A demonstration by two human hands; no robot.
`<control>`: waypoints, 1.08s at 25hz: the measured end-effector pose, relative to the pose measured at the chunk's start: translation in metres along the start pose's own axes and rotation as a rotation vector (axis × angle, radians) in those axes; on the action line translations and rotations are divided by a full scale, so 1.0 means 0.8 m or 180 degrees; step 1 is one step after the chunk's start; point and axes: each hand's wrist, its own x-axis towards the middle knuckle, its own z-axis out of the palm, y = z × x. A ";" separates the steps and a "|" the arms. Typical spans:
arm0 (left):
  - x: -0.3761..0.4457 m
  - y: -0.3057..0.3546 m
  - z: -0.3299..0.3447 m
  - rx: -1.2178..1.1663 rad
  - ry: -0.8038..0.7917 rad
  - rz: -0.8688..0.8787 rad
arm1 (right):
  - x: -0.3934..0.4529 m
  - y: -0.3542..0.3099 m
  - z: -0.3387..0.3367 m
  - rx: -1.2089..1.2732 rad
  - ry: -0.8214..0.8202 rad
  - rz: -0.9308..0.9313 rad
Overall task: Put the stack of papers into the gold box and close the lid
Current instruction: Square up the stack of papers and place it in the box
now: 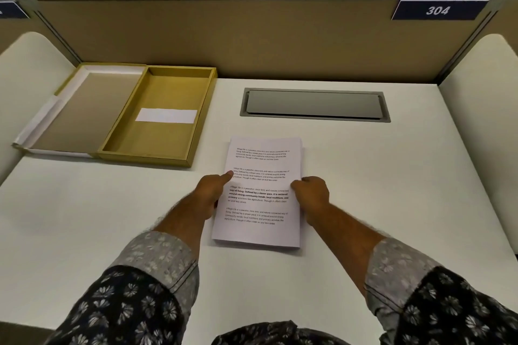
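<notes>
A stack of printed white papers [259, 204] lies flat on the white desk [364, 176] in front of me. My left hand [210, 193] grips its left edge, thumb on top of the top sheet. My right hand [311, 190] grips the right edge, fingers curled around it. The gold box [157, 117] stands open at the back left, with a white strip of paper [166, 115] on its floor. Its lid [75, 109] lies opened flat to the left, inner side up.
A grey cable hatch [314, 105] is set into the desk behind the papers. A tan partition [252, 42] with a "304" sign [437, 10] closes the back. White side panels [482, 120] flank the desk.
</notes>
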 end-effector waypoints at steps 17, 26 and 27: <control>0.004 -0.040 -0.015 0.0648 -0.0337 0.1019 | -0.008 0.013 0.003 0.0320 -0.0892 -0.0368; -0.014 -0.055 -0.015 -0.0456 -0.0582 0.0926 | -0.019 0.019 -0.037 0.1199 -0.1182 -0.0442; -0.018 -0.050 -0.017 -0.0597 -0.0603 0.0846 | -0.026 0.012 -0.037 0.1210 -0.1264 -0.0562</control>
